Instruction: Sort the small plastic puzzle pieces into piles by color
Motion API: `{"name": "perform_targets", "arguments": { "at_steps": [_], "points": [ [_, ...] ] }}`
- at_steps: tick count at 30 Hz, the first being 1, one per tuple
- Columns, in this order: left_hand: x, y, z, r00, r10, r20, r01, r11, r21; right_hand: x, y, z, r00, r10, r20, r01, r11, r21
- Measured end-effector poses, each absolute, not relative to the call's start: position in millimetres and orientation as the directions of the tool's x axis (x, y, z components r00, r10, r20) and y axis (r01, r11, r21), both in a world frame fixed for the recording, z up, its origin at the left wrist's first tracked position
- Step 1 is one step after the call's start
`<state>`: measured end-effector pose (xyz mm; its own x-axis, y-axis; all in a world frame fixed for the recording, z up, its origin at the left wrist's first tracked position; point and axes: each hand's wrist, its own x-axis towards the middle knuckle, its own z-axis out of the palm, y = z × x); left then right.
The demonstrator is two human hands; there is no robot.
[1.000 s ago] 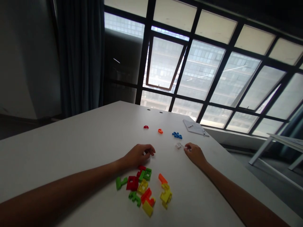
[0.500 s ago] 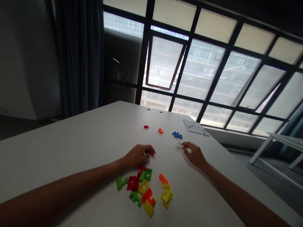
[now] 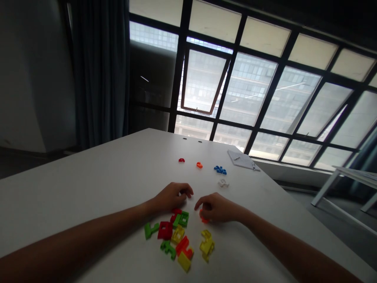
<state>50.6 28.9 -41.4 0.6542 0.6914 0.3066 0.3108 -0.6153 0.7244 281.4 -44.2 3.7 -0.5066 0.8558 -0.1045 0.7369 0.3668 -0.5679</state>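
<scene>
My left hand (image 3: 172,195) rests on the white table (image 3: 118,165) with its fingers bent. Whether a small piece sits between its fingertips is hidden. Just below it lie red, green and yellow toy building pieces: a square red block (image 3: 165,230), a green block (image 3: 184,218) and a yellow block (image 3: 178,234). My right hand (image 3: 219,208) is curled over an orange toy piece (image 3: 203,217), which shows partly under its fingers. A notched yellow piece (image 3: 207,245) lies below that hand. The white piece (image 3: 223,183) lies apart from both hands.
Farther back lie a red piece (image 3: 182,160), an orange piece (image 3: 199,165) and a cluster of blue pieces (image 3: 220,169). Papers (image 3: 243,160) with pens are at the right table edge. Another table (image 3: 356,175) stands at the far right, below the windows.
My right hand has left the white piece and come left and nearer, onto the orange piece, which has shifted slightly. My left hand has stayed nearly in place.
</scene>
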Motion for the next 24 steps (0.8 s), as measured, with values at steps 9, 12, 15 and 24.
{"name": "perform_targets", "arguments": {
  "at_steps": [9, 12, 15, 24],
  "points": [
    [51, 28, -43, 0.634, 0.726, 0.267, 0.313, -0.556, 0.77, 265, -25, -24, -0.192, 0.981, 0.013, 0.17, 0.046, -0.984],
    [50, 27, -43, 0.627, 0.732, 0.268, 0.336, -0.564, 0.754, 261, -25, -33, -0.165, 0.986, 0.022, -0.05, 0.014, -0.999],
    [49, 25, -41, 0.623, 0.724, 0.297, 0.33, -0.587, 0.739, 263, -25, -38, -0.152, 0.986, 0.061, -0.049, 0.054, -0.997],
    [47, 26, -37, 0.608, 0.728, 0.318, 0.311, -0.587, 0.748, 263, -32, -49, -0.149, 0.97, 0.192, 0.221, 0.222, -0.95]
  ]
}}
